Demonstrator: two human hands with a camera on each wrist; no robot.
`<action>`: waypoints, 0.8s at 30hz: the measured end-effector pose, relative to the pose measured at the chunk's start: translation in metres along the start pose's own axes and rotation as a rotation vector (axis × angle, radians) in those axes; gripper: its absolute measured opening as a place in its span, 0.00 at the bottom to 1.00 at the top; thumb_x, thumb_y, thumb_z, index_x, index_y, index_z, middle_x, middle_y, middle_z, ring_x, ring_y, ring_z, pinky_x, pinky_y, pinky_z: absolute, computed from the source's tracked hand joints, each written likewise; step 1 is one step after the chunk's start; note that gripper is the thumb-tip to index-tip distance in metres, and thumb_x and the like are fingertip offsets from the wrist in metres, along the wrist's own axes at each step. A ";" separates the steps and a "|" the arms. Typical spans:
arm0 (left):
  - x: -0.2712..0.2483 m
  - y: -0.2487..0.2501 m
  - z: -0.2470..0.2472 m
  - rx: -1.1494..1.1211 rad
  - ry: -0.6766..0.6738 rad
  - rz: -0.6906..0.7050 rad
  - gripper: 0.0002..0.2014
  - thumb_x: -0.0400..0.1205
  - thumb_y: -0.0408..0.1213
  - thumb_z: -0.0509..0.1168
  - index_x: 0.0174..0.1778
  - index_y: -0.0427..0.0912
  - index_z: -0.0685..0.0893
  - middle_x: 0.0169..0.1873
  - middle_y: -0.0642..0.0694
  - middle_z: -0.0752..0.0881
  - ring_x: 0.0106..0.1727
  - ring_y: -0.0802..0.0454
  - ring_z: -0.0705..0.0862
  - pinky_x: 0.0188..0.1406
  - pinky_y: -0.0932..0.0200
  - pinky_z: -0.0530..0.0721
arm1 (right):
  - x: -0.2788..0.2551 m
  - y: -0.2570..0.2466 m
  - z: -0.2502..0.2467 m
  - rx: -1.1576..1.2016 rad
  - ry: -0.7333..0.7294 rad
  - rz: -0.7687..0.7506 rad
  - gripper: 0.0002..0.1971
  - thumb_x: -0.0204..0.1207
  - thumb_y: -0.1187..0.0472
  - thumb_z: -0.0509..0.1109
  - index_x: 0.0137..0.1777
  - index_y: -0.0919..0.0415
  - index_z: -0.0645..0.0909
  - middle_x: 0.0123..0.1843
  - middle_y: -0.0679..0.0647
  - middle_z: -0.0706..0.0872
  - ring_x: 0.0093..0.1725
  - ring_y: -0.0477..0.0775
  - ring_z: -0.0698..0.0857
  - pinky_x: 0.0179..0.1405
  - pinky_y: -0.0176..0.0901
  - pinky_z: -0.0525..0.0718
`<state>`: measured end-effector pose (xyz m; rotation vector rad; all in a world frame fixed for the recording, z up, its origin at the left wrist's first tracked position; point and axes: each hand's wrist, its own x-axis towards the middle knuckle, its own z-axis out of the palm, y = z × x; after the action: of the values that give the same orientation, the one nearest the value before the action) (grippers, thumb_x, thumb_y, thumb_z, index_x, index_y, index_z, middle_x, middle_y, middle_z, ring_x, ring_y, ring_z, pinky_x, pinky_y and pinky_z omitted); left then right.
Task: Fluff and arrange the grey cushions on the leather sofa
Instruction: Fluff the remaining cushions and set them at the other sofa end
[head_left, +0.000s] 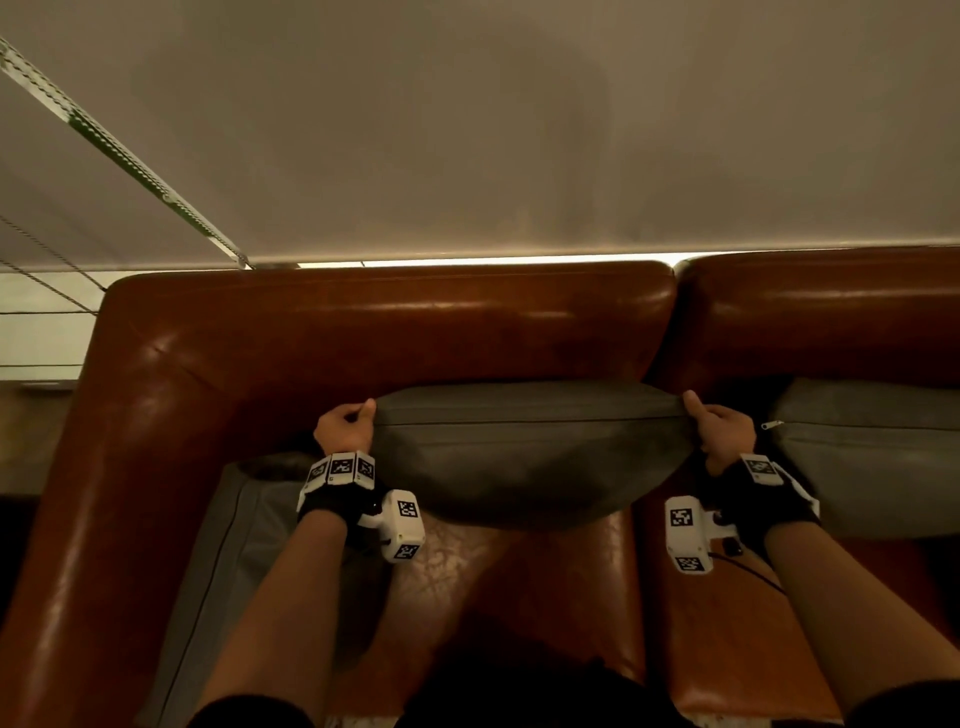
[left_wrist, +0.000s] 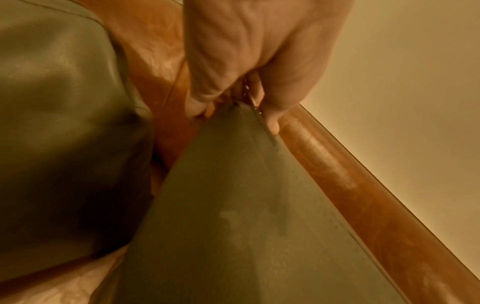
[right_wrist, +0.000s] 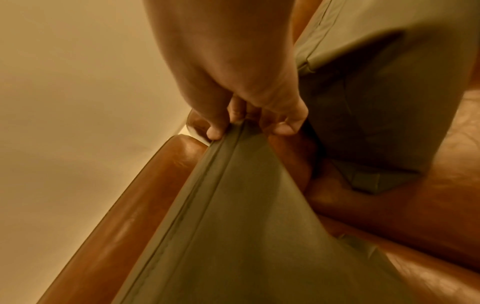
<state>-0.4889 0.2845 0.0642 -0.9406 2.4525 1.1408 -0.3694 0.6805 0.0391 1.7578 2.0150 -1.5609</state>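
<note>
A dark grey cushion (head_left: 530, 447) stands upright against the backrest of the brown leather sofa (head_left: 395, 322). My left hand (head_left: 347, 427) pinches its top left corner, thumb on the far side. My right hand (head_left: 719, 428) pinches the top right corner. The left wrist view shows the left hand (left_wrist: 233, 86) curled over the cushion (left_wrist: 233, 216) corner. In the right wrist view the fingers (right_wrist: 285, 125) grip the piped seam of the cushion (right_wrist: 233, 226). A second grey cushion (head_left: 872, 457) leans at the right. A third grey cushion (head_left: 234, 571) lies flat at the left.
The sofa's left armrest (head_left: 104, 493) runs down the left side. A pale blind or wall (head_left: 519, 130) rises right behind the backrest. A gap (head_left: 675, 270) divides the two back sections. Bare leather seat (head_left: 519, 582) lies in front of the held cushion.
</note>
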 end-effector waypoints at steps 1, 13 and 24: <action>0.000 0.001 0.001 -0.007 -0.001 -0.006 0.16 0.81 0.38 0.65 0.60 0.30 0.84 0.61 0.33 0.84 0.64 0.37 0.80 0.64 0.51 0.75 | 0.000 0.000 0.001 0.002 0.008 0.015 0.26 0.71 0.43 0.72 0.55 0.68 0.85 0.48 0.61 0.84 0.49 0.60 0.81 0.54 0.52 0.82; -0.011 -0.021 -0.004 -0.048 -0.055 0.017 0.25 0.82 0.52 0.60 0.67 0.36 0.78 0.67 0.36 0.80 0.68 0.38 0.77 0.68 0.47 0.73 | -0.015 0.002 -0.010 0.121 -0.191 0.084 0.17 0.77 0.45 0.67 0.40 0.60 0.80 0.48 0.57 0.84 0.46 0.56 0.83 0.49 0.53 0.82; -0.019 -0.025 -0.005 -0.046 0.022 -0.089 0.22 0.81 0.46 0.63 0.58 0.28 0.83 0.59 0.31 0.84 0.63 0.34 0.81 0.63 0.46 0.76 | -0.012 0.013 -0.013 -0.027 -0.046 0.003 0.22 0.77 0.50 0.69 0.54 0.72 0.82 0.42 0.61 0.80 0.42 0.59 0.78 0.47 0.53 0.81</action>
<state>-0.4577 0.2775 0.0626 -1.0698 2.3853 1.1677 -0.3483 0.6793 0.0447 1.6992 2.0017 -1.5511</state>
